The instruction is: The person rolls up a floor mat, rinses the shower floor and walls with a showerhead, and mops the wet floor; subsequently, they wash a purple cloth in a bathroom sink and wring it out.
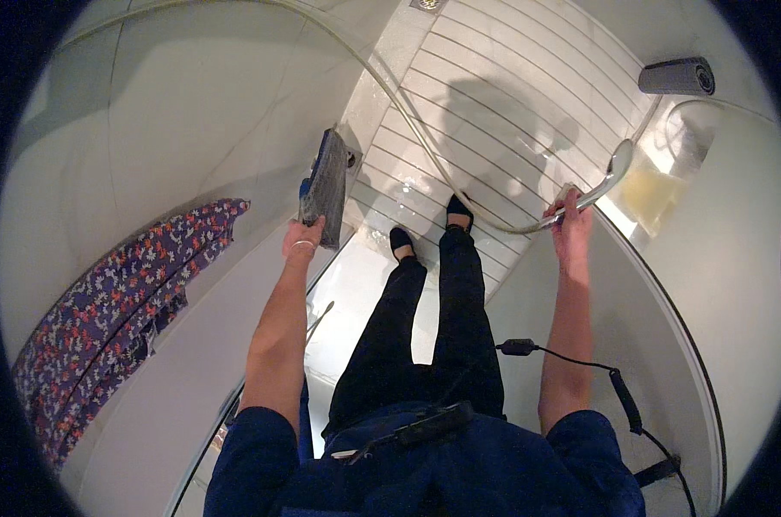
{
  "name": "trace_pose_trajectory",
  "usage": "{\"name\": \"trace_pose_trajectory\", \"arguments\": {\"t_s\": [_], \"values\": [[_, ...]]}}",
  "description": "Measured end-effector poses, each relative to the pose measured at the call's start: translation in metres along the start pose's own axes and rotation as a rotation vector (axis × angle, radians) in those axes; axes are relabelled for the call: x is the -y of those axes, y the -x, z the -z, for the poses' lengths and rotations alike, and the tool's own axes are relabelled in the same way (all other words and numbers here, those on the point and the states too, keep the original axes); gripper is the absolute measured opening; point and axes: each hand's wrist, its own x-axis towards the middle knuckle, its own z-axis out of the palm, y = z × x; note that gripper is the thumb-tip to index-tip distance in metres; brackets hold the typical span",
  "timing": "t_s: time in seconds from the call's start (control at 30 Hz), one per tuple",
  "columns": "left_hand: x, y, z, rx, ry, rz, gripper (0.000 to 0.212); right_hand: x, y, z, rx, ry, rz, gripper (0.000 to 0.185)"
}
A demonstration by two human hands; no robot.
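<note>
My left hand (pixel 304 236) grips the near end of a flat mop head with a grey pad (pixel 329 187) and a blue back. The pad is tilted on edge beside the left wall. In my right hand (pixel 572 223) is a chrome hand shower (pixel 596 194), its head pointing up and to the right. A pale thing shows by those fingertips, too small to name. From the handle's lower end, a pale shower hose (pixel 403 106) loops across the floor to the upper left. No water stream is visible.
Below me is a wet, grooved shower floor (pixel 493 84) with a floor drain (pixel 353 158) near the left wall. A rolled grey mat (pixel 671 77) lies at the upper right. Floral fabric (pixel 132 304) hangs at left. A glass panel edge (pixel 671 297) curves along my right.
</note>
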Motion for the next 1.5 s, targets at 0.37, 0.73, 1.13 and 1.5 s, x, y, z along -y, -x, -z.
{"name": "trace_pose_trajectory", "arguments": {"t_s": [0.37,0.73,1.13,1.5], "values": [[0.007,-0.038,-0.021,0.026,0.055,-0.037,0.067,-0.069,0.043,-0.007,0.077,-0.038,-0.181,0.017],[0.005,-0.124,-0.099,-0.078,-0.149,-0.160,0.060,-0.108,0.056,-0.016,0.100,0.063,-0.116,0.014],[0.101,-0.117,-0.125,0.162,-0.164,-0.021,0.067,-0.115,0.074,-0.048,0.197,0.065,-0.071,0.012],[0.093,-0.080,-0.113,0.243,0.204,-0.100,0.071,-0.114,0.132,-0.091,0.662,0.951,0.117,0.029]]}}
